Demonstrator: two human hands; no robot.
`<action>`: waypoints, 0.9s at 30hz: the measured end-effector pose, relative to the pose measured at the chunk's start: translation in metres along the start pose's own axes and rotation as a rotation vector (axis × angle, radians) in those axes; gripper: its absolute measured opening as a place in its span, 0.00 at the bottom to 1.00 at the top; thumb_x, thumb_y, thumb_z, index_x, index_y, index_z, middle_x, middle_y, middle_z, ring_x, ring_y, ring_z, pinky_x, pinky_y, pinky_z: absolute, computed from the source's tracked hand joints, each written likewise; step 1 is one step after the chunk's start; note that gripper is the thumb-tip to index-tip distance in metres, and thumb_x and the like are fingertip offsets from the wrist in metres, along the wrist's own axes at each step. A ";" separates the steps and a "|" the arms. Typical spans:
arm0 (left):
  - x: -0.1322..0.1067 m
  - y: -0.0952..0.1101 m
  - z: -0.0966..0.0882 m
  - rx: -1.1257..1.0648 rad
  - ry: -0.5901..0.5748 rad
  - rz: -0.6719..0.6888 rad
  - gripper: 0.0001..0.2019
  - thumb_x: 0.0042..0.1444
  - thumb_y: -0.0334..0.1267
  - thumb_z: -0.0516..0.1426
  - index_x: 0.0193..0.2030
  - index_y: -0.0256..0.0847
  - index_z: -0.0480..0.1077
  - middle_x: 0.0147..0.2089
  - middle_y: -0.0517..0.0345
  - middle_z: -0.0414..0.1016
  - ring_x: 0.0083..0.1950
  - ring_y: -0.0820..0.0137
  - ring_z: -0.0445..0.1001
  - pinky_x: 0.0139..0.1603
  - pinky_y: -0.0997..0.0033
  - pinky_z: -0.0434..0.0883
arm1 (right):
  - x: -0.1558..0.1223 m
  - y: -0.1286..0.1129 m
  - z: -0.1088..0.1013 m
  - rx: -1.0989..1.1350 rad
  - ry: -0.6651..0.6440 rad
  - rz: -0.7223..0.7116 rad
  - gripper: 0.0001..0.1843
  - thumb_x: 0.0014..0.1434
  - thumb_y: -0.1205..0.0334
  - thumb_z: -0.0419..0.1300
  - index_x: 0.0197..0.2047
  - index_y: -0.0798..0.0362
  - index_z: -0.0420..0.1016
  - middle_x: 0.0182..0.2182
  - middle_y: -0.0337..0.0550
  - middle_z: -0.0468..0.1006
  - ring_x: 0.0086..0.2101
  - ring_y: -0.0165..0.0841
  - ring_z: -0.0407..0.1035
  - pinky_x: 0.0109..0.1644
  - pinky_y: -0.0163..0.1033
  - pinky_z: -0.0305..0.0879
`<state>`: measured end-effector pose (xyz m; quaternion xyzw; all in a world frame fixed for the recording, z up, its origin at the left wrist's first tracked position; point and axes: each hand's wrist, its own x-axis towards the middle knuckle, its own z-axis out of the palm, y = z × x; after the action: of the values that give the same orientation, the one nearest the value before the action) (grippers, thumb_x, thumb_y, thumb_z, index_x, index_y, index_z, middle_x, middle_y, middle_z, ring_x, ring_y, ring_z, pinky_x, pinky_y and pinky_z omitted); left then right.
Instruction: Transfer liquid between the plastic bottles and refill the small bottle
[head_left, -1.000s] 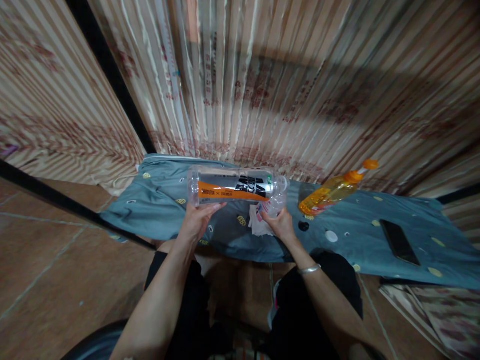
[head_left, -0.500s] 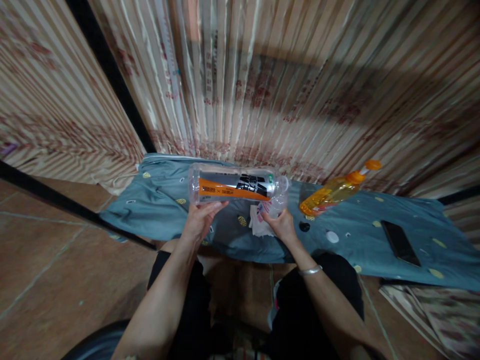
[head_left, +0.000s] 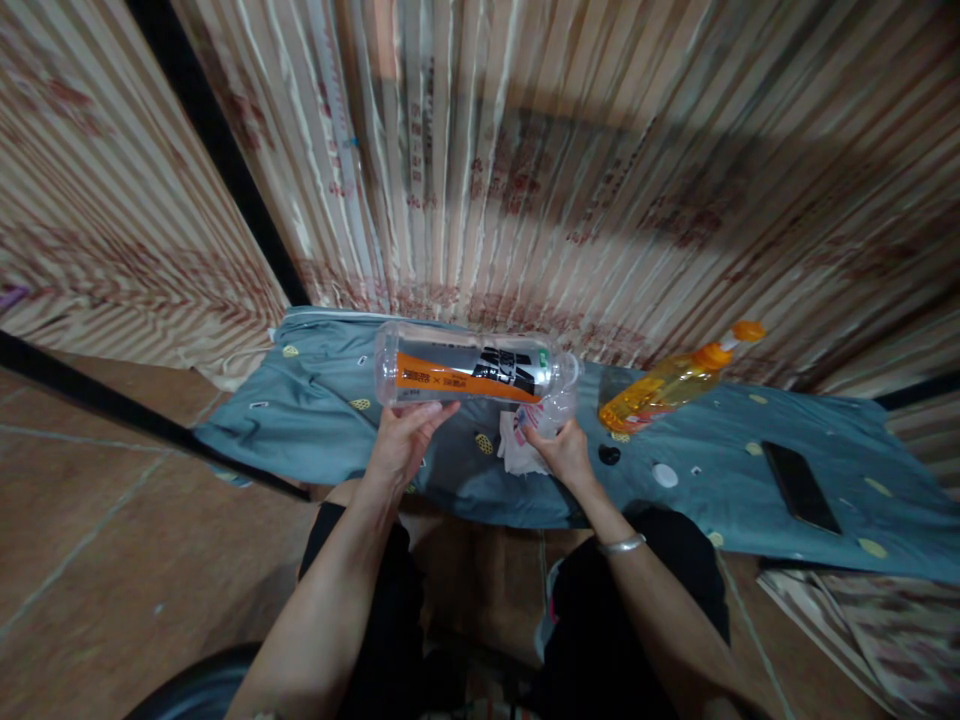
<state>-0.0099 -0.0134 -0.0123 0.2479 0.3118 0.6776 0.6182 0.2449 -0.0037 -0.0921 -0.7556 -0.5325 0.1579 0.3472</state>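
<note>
A large clear plastic bottle [head_left: 461, 370] with an orange, black and silver label lies sideways in front of me, its base to the left and its neck to the right. My left hand [head_left: 405, 435] grips it from below near the base, thumb along the near side. At the neck end, my right hand [head_left: 564, 448] is closed around a small clear plastic container [head_left: 555, 408], which touches or overlaps the bottle's neck; I cannot tell which. Just left of my right thumb lies a white tissue-like piece [head_left: 521, 455], with pink and blue print beside it.
A yellow liquid bottle [head_left: 660, 390] with an orange pump top leans on the teal patterned cloth [head_left: 315, 410]. Nearby are a black cap [head_left: 609, 455], a white disc [head_left: 664, 474] and a dark phone [head_left: 801, 487]. Behind hangs a striped curtain [head_left: 480, 180]; a black pole [head_left: 217, 150] crosses at left.
The large bottle has turned very slightly, so its orange label faces me a little more. Both hands keep nearly the same places and grips.
</note>
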 end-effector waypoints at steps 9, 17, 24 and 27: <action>0.000 0.000 0.005 -0.019 0.008 0.000 0.20 0.30 0.32 0.77 0.31 0.42 0.77 0.35 0.59 0.86 0.39 0.64 0.84 0.48 0.56 0.83 | -0.002 -0.008 -0.006 0.008 -0.036 0.031 0.28 0.48 0.50 0.74 0.49 0.56 0.78 0.43 0.59 0.89 0.46 0.57 0.84 0.48 0.52 0.79; 0.002 -0.003 0.002 0.004 -0.029 0.028 0.27 0.34 0.35 0.78 0.44 0.45 0.79 0.36 0.60 0.85 0.39 0.64 0.84 0.48 0.58 0.83 | -0.003 -0.012 -0.008 -0.001 -0.045 0.037 0.27 0.49 0.52 0.74 0.49 0.56 0.78 0.43 0.59 0.88 0.46 0.57 0.84 0.48 0.51 0.80; 0.002 -0.002 0.005 0.003 -0.047 0.003 0.27 0.32 0.39 0.80 0.41 0.43 0.78 0.32 0.60 0.85 0.34 0.65 0.85 0.36 0.70 0.81 | -0.002 -0.008 -0.006 0.029 -0.023 0.016 0.28 0.47 0.50 0.75 0.48 0.55 0.78 0.41 0.57 0.89 0.45 0.57 0.84 0.47 0.52 0.80; 0.002 -0.003 0.005 -0.009 -0.037 0.003 0.25 0.31 0.39 0.80 0.38 0.42 0.78 0.33 0.60 0.86 0.34 0.64 0.86 0.37 0.68 0.83 | -0.001 -0.005 -0.004 0.028 -0.017 0.005 0.27 0.47 0.50 0.75 0.47 0.54 0.78 0.39 0.56 0.89 0.44 0.57 0.84 0.46 0.53 0.80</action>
<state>-0.0046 -0.0106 -0.0113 0.2578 0.2969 0.6753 0.6240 0.2435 -0.0051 -0.0857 -0.7507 -0.5311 0.1728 0.3530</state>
